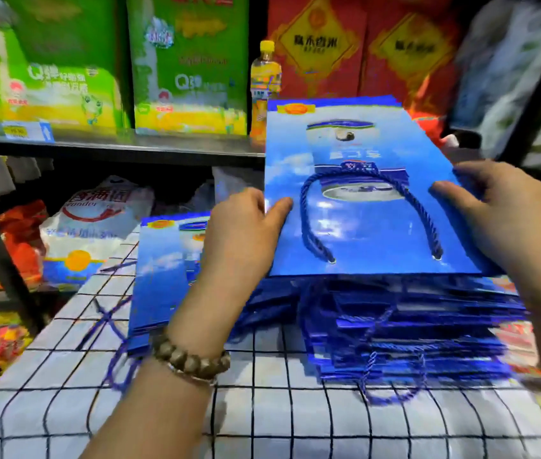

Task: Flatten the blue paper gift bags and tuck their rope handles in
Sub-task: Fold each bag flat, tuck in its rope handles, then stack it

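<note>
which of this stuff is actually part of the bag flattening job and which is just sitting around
Job in hand:
- top bag, held at its side edges by left hand and right hand
- its handle, lying on the bag's face
- stack under it
- left pile

Lying about:
- green boxes, bottle, red boxes
- white sack
- checked cloth

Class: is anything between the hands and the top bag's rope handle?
Nothing visible. The dark blue twisted rope handle lies bare on the top blue paper gift bag, between the left hand and right hand gripping its sides.
</note>
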A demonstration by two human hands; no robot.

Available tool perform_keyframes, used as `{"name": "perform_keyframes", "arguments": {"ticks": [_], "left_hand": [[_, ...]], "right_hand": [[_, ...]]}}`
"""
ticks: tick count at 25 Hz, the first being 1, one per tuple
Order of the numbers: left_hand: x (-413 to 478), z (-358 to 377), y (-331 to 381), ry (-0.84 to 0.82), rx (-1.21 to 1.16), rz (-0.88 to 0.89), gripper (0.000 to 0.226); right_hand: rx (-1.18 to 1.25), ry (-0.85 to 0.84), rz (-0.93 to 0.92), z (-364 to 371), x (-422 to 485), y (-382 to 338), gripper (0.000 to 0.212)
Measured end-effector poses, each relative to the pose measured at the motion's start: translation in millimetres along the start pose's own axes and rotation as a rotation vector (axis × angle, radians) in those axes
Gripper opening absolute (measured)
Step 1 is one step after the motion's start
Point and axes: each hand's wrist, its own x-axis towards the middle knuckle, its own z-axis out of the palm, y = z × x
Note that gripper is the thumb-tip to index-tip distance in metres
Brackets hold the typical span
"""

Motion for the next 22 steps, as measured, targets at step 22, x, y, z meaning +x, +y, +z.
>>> {"name": "perform_keyframes", "arguments": {"ticks": [22], "left_hand": [[-34.3,84.1,12.5,-0.768,0.158,0.229,0.046]], "right_hand": [[-0.049,-0.746,-0.065,38.8,-34.3,34.5,0.039]]}}
